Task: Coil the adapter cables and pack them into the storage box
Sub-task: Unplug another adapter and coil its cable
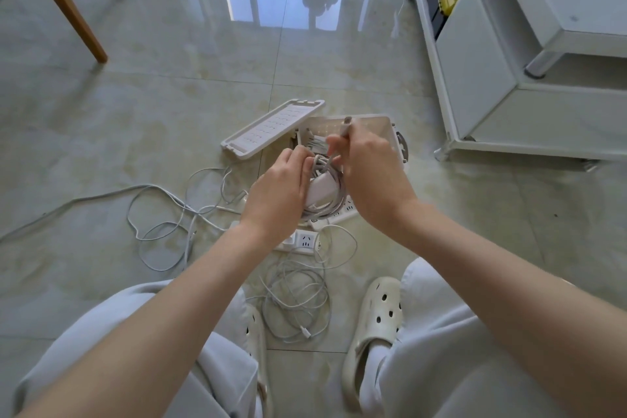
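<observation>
1. Loose cables (163,214) sprawl uncoiled on the floor at the far left. They look like later work, best left alone until the bundle in hand is packed.
2. The lid (271,127) lies off, beside the box, so the way in is free.
3. The left hand (276,193) curls its fingers round the white adapter (320,188) and the loops wound on it, above the power strip (305,241). This grip needs to be firm on the loops, so that none slips while the tail is finished.
4. The right hand (369,180) pinches the cable end (346,122) between thumb and fingers, raised in front of the box. The last stretch probably wants light tension and should lie alongside the other turns. The plug is better tucked under a loop than bent sharply.
5. The storage box (380,125) stands open on the floor just behind both hands. Pale cables seem to lie inside at its left. The bundle should go in flat beside them.
</observation>
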The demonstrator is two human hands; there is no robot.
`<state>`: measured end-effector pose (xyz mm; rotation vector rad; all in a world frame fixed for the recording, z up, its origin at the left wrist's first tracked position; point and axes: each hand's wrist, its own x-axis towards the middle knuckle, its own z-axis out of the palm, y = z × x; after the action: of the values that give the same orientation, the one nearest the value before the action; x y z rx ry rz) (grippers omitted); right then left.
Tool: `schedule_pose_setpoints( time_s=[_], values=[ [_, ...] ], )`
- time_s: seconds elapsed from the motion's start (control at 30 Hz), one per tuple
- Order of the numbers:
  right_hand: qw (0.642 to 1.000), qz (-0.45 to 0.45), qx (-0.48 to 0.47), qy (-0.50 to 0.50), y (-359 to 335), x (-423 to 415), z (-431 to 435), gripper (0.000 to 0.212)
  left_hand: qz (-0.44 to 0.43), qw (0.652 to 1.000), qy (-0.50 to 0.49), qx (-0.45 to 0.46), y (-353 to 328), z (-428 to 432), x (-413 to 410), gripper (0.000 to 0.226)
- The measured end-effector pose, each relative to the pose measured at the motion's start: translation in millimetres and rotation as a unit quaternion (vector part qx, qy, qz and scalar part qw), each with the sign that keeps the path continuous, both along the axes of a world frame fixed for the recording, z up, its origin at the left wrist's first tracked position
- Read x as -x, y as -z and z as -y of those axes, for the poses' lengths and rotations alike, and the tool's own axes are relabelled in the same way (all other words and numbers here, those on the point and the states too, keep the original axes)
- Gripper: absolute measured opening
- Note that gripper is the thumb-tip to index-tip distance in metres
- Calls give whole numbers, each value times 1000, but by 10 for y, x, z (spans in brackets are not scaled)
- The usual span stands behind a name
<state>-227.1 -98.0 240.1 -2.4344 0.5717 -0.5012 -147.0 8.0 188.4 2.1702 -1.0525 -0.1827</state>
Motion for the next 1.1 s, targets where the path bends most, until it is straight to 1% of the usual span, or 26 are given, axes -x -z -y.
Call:
schedule_pose_setpoints(
  time_s=[0.1,0.17,0.23,0.27,0.37,0.43,0.47,0.57,0.67,0.73,0.77,0.8,0.87,0.93,0.97,1.03,1.07,1.1],
  values=[
    [995,7,-84,50,-23,-66,117,22,59,996,52,31,-71,-36,34,50],
    [991,-20,-110,69,-35,-106,170,24,106,990,82,38,-96,-62,37,47],
    [984,-81,-139,71,-44,-145,190,30,152,983,95,41,-110,-73,18,40],
    [976,-123,-169,66,-40,-163,202,33,174,979,102,43,-107,-71,7,39],
    [929,-243,-272,58,18,-182,262,34,251,957,142,38,-111,-57,8,25],
    [913,-294,-279,54,46,-161,312,29,288,943,164,24,-128,-42,12,18],
    [910,-305,-279,45,51,-148,331,27,291,941,173,18,-135,-30,6,17],
    [916,-288,-278,16,47,-128,365,21,260,947,190,5,-151,17,-44,20],
    [946,-251,-205,7,58,-167,379,19,232,955,186,-8,-128,100,-152,33],
    [953,-270,-133,-11,92,-198,399,22,231,952,200,-29,-106,171,-210,36],
    [949,-291,-117,-17,129,-211,410,25,223,952,206,-46,-98,203,-233,36],
    [943,-310,-122,-16,183,-224,428,28,209,953,206,-70,-81,230,-258,37],
    [929,-315,-194,1,306,-255,464,39,176,959,188,-120,-22,282,-319,34],
    [918,-277,-284,19,447,-296,483,54,124,970,152,-146,55,332,-388,31],
    [911,-255,-323,18,525,-326,496,56,90,977,125,-148,111,361,-431,30],
    [896,-207,-392,-5,648,-369,516,45,12,989,64,-132,255,424,-505,27],
    [890,-189,-415,-19,714,-384,534,38,-28,992,34,-115,336,455,-527,25],
    [885,-180,-428,-36,794,-401,561,37,-64,993,7,-99,422,485,-534,23]
  ],
)
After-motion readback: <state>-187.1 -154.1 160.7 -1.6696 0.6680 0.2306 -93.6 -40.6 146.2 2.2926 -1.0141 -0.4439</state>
